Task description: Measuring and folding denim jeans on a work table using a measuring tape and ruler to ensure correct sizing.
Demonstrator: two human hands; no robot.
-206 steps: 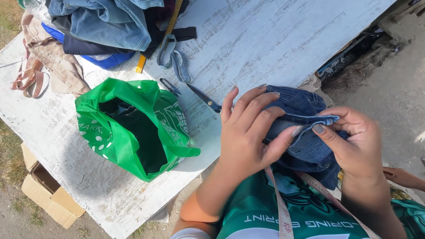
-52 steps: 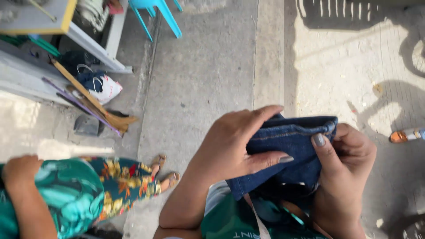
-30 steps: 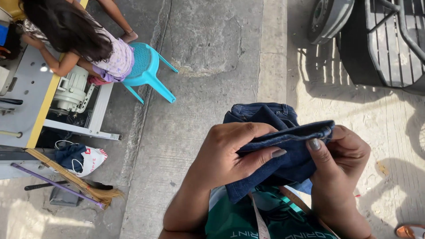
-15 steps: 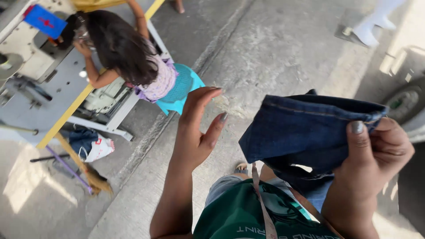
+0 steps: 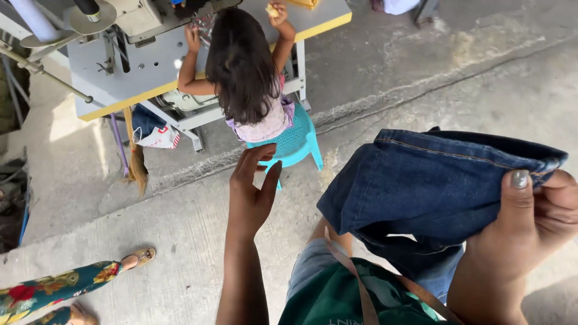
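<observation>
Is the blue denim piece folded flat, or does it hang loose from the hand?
It hangs loose. The right hand pinches the denim piece at its top edge, and it droops in uneven folds. The left hand is open, apart from it.

Hard daylight, bright. Glare on concrete floor (image 5: 66,120) at 9 o'clock. Shadow pools at 5 o'clock; focus sharp.
</observation>
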